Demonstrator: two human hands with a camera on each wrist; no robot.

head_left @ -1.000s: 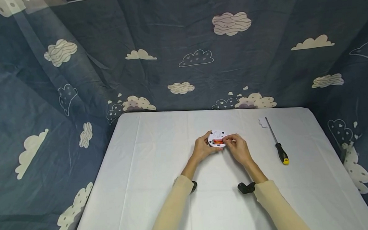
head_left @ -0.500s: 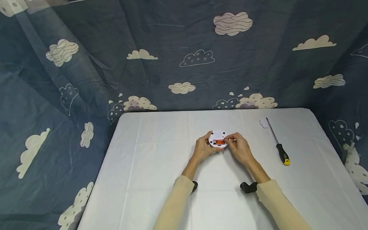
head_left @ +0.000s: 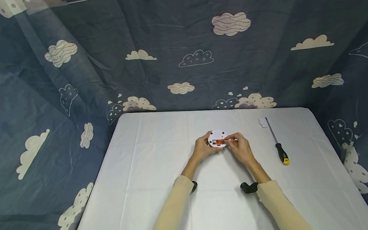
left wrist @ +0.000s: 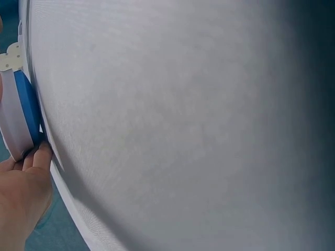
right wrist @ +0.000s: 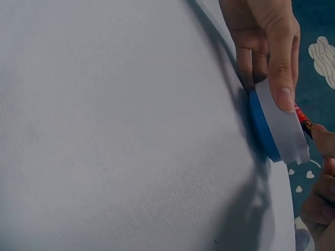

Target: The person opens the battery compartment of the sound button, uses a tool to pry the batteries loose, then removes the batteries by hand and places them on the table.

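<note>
My left hand (head_left: 202, 146) grips a round device (head_left: 217, 134) by its rim, its back turned up with speaker holes and dark feet showing. From the side, in the right wrist view, the device (right wrist: 280, 128) has a white body and a blue underside. My right hand (head_left: 239, 148) reaches in from the right and pinches the end of a red AA-type battery (head_left: 219, 142), at the device's rectangular compartment. In the right wrist view the battery (right wrist: 303, 121) sticks up at a slant past the white back, at the right fingertips. The left wrist view shows my left hand's fingers (left wrist: 42, 157) under the device.
A screwdriver (head_left: 281, 153) with a black and yellow handle lies on the white-covered table (head_left: 155, 164) to the right. Beside its tip is a small white plastic cover (head_left: 263, 123). A dark cloud-patterned curtain (head_left: 168, 30) hangs round the table.
The red battery has tilted up at the compartment, and a pale gap now shows at its left end. My right hand stays close by; the left keeps its grip on the device.
</note>
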